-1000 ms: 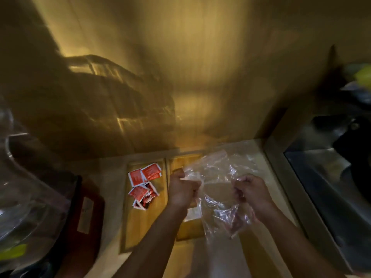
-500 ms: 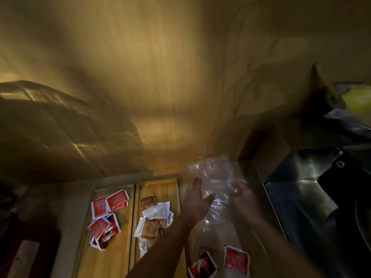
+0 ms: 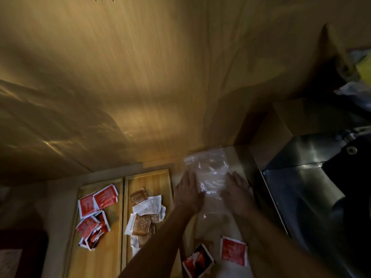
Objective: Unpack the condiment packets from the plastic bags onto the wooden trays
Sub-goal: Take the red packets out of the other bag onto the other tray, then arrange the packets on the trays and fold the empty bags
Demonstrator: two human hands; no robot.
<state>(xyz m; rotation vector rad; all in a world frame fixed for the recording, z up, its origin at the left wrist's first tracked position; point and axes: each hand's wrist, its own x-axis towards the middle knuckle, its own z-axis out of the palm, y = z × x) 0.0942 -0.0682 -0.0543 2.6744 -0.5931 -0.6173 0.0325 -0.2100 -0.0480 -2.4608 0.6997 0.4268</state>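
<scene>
In the head view we see the plastic bag (image 3: 208,173), held up between the hands a second ago, now emptied and pressed flat on the counter under our open left hand (image 3: 187,192) and right hand (image 3: 237,190), its brown and white packets (image 3: 145,209) on the right tray (image 3: 158,177), two red packets (image 3: 232,250) left off-tray.

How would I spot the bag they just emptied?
Start at the two light wooden trays lying side by side under the wooden wall. Just right of them, on the pale counter, lies a clear plastic zip bag under both flat hands. Unlike the red and brown packets nearby, it is see-through and crinkled.
</scene>
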